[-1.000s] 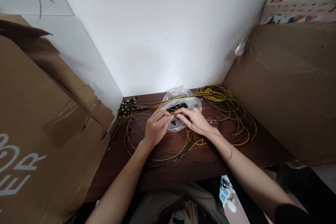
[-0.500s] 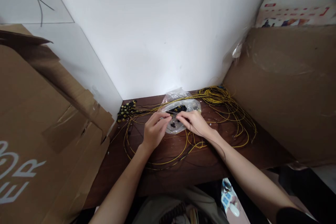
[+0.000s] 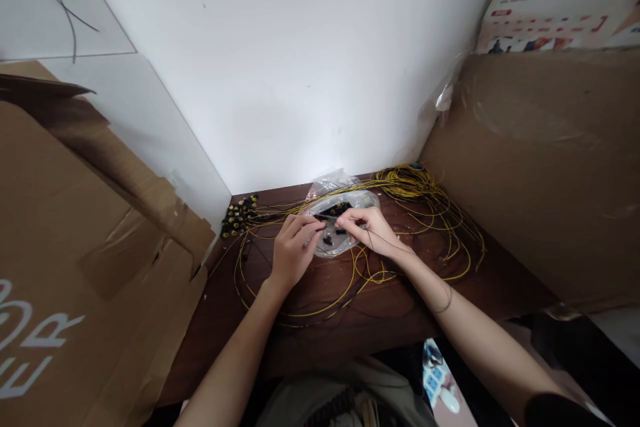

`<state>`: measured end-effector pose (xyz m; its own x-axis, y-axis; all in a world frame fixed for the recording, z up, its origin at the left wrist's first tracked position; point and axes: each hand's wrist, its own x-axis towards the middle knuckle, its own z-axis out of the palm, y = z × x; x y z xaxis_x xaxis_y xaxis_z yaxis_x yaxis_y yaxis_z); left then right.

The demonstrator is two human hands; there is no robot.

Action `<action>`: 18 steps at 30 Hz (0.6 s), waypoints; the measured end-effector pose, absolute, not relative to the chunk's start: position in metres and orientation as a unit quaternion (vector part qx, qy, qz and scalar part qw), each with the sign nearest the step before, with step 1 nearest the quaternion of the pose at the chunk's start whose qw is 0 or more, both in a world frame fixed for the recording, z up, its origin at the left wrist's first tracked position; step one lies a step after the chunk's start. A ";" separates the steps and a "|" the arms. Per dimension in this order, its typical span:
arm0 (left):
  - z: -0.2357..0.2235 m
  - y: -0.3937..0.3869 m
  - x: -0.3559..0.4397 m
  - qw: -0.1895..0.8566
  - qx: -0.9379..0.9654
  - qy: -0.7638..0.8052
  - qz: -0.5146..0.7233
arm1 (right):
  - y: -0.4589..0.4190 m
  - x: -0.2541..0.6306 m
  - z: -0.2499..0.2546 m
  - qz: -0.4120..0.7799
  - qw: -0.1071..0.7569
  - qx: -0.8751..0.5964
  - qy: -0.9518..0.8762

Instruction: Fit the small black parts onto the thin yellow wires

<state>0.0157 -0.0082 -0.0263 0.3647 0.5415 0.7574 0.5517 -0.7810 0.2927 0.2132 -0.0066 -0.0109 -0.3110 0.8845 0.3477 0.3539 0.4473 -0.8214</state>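
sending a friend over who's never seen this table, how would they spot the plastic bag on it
Look at the dark brown tabletop between two large cardboard boxes. Midway along it, beneath the fingers of the left hand and right hand, lies the plastic bag. Crinkled and see-through, with small black parts in or on it, it stands out from the thin yellow cables nearby.

Two hands (image 3: pixel 295 247) (image 3: pixel 367 230); one clear bag (image 3: pixel 327 251); two cardboard boxes (image 3: pixel 90 193) (image 3: pixel 540 167); connectors (image 3: pixel 240 217) blurred, perhaps twenty.

Before you, the dark brown tabletop (image 3: pixel 317 283) carries a clear plastic bag (image 3: pixel 331 250), yellow wires (image 3: pixel 407 183) coiled toward your right, and black-and-yellow connectors (image 3: pixel 240 217) clustered toward your left
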 end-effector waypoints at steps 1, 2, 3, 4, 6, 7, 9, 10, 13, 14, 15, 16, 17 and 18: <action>-0.026 -0.008 0.016 0.000 -0.828 -0.337 -0.448 | -0.007 0.213 -0.010 0.346 0.419 -0.414 -0.730; -0.026 -0.007 0.016 -0.004 -0.830 -0.342 -0.440 | -0.006 0.213 -0.010 0.367 0.426 -0.408 -0.719; -0.027 -0.007 0.016 -0.009 -0.831 -0.349 -0.433 | -0.006 0.213 -0.010 0.386 0.434 -0.400 -0.709; -0.027 -0.006 0.016 -0.012 -0.831 -0.357 -0.426 | -0.005 0.213 -0.010 0.402 0.442 -0.394 -0.698; -0.027 -0.005 0.015 -0.015 -0.827 -0.380 -0.415 | -0.004 0.212 -0.010 0.428 0.458 -0.388 -0.676; -0.027 -0.004 0.014 -0.015 -0.823 -0.394 -0.409 | -0.003 0.212 -0.011 0.438 0.466 -0.387 -0.665; -0.028 -0.003 0.012 -0.016 -0.815 -0.422 -0.396 | -0.001 0.212 -0.011 0.456 0.476 -0.383 -0.647; -0.029 -0.002 0.010 -0.017 -0.812 -0.435 -0.389 | 0.000 0.212 -0.012 0.467 0.478 -0.381 -0.639; -0.032 0.001 0.006 -0.025 -0.803 -0.467 -0.370 | 0.002 0.212 -0.013 0.508 0.472 -0.380 -0.612; -0.033 0.002 0.005 -0.028 -0.801 -0.473 -0.366 | 0.002 0.212 -0.012 0.520 0.470 -0.383 -0.602; -0.034 0.003 0.004 -0.032 -0.800 -0.478 -0.363 | 0.002 0.212 -0.012 0.530 0.468 -0.386 -0.592; -0.035 0.004 0.004 -0.036 -0.799 -0.480 -0.361 | 0.002 0.212 -0.012 0.539 0.468 -0.389 -0.583; -0.036 0.004 0.003 -0.039 -0.797 -0.482 -0.362 | 0.002 0.212 -0.011 0.544 0.469 -0.391 -0.575; -0.037 0.005 0.002 -0.044 -0.795 -0.482 -0.366 | 0.002 0.212 -0.011 0.546 0.472 -0.393 -0.570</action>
<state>0.0025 0.0046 -0.0367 0.2675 0.7986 0.5392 0.7340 -0.5314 0.4230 0.2120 0.0017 -0.0108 -0.2456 0.9633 0.1083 -0.0677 0.0944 -0.9932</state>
